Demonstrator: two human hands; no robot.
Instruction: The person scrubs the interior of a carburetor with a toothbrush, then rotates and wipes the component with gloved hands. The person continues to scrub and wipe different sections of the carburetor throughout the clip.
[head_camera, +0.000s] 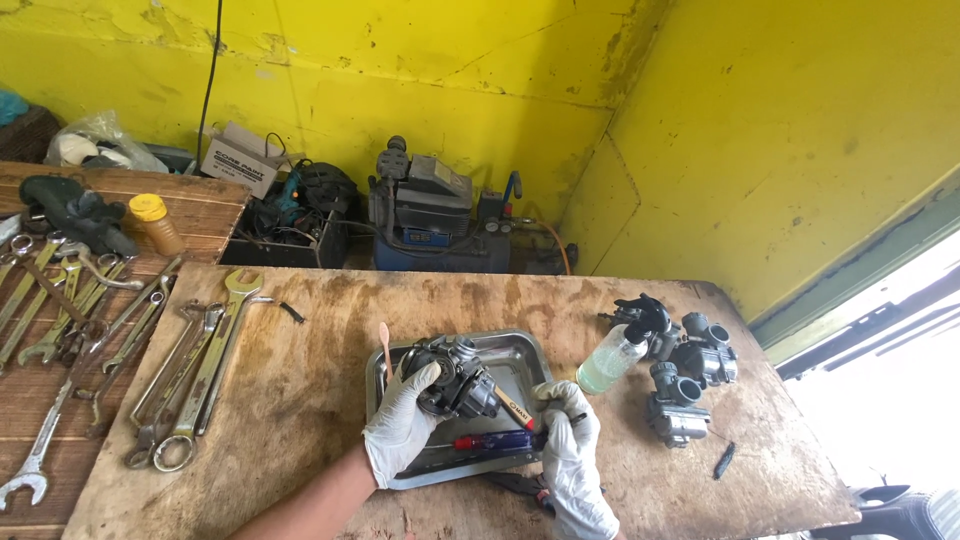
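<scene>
**Carburettor held over tray**

Your white-gloved right hand (575, 455) closes on a yellow-handled tool (512, 408); your left hand (400, 425) wraps the dark metal carburettor (455, 378) above the shallow steel tray (520, 352). Risk: slick gloves could drop the part onto the red-and-blue screwdriver (495, 439). Open bench lies left, towards the wrenches (195, 375); the clear spray bottle (612, 358) crowds your right.

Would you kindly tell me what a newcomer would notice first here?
Two white-gloved hands at the table's near edge: the left hand grips a dark carburetor over a metal tray, the right hand beside it. Wrenches lie to the left, against bright yellow walls.
</scene>
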